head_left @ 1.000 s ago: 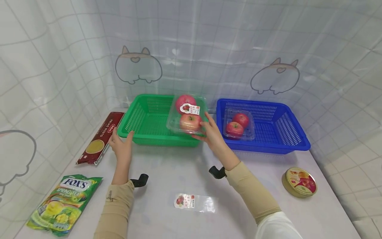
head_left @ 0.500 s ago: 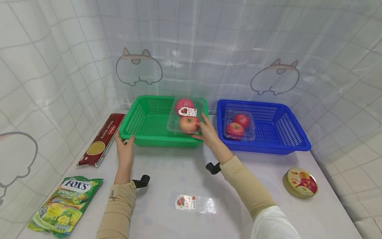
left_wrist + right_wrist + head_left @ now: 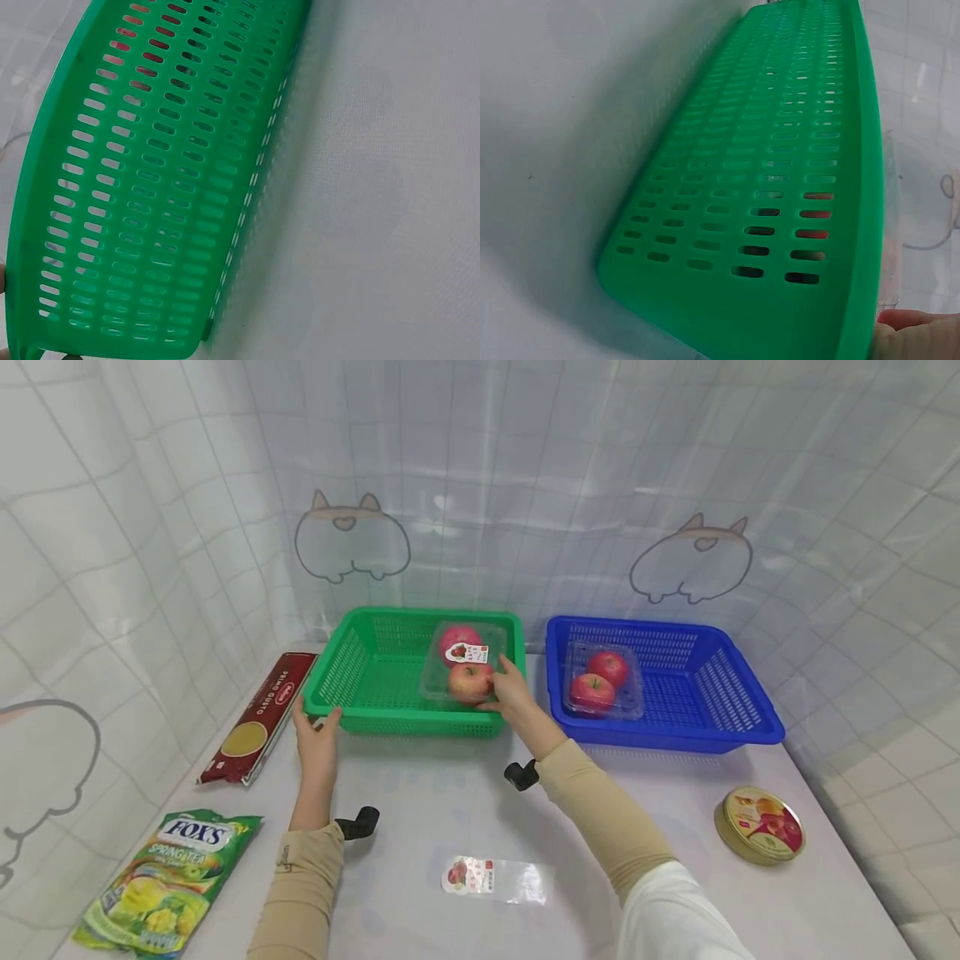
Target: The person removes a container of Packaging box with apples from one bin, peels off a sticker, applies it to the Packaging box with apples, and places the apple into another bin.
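Right hand has its grip clamped on the near-right edge of the pack, inside the green basket at its right end; floor contact can't be told. Edge hold likely keeps fingers out from under it. Left hand: thumb and fingers apart, straddling the green basket's front-left corner, probably to steady it. Vs a second ago: pack sits lower, left hand is at the rim.

The head view's bottom edge crops the green bag; the round tin's small print is unreadable; in the right wrist view, the green basket mostly hides its apples and the right hand is cut off
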Demonstrator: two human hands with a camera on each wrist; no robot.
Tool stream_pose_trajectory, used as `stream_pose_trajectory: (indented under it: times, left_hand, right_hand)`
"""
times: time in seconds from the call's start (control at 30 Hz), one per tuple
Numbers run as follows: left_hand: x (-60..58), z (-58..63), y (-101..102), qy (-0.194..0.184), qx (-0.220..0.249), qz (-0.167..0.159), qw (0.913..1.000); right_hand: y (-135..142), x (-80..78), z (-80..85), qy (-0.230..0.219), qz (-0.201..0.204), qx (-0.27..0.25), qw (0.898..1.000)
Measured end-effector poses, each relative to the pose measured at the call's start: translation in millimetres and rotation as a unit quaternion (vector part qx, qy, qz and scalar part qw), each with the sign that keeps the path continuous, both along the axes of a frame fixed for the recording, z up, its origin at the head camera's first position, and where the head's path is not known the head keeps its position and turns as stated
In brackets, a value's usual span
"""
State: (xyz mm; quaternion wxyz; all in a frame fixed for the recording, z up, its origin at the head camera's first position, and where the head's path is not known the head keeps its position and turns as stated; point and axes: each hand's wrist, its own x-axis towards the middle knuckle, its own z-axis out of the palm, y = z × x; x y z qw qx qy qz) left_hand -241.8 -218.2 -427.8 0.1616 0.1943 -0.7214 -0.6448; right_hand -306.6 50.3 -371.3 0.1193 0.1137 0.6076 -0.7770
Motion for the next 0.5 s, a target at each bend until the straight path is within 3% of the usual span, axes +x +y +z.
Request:
stream_pose_trajectory:
  times: [0.23, 0.3, 0.37, 0.5]
  left_hand:
    - [-0.3, -1.8, 0, 0.004, 0.006, -0.001, 1.0000]
    - [0.2, -1.2, 1, 0.003, 0.007, -0.001, 1.0000]
    - [0.8, -0.3, 1, 0.001, 0.007, -0.002, 1.0000]
    - [1.2, 1.4, 2, -0.002, 0.007, -0.004, 1.0000]
  right_hand:
    - [-7, -9.4, -6.5, -0.026, -0.014, 0.020, 0.999]
    - [-9, -29.0, -27.5, -0.029, -0.017, 0.028, 0.999]
    - [-9, -64.0, -68.4, -0.027, -0.020, 0.032, 0.999]
    - [-7, -160.0, -178.0, -0.032, -0.027, 0.026, 0.999]
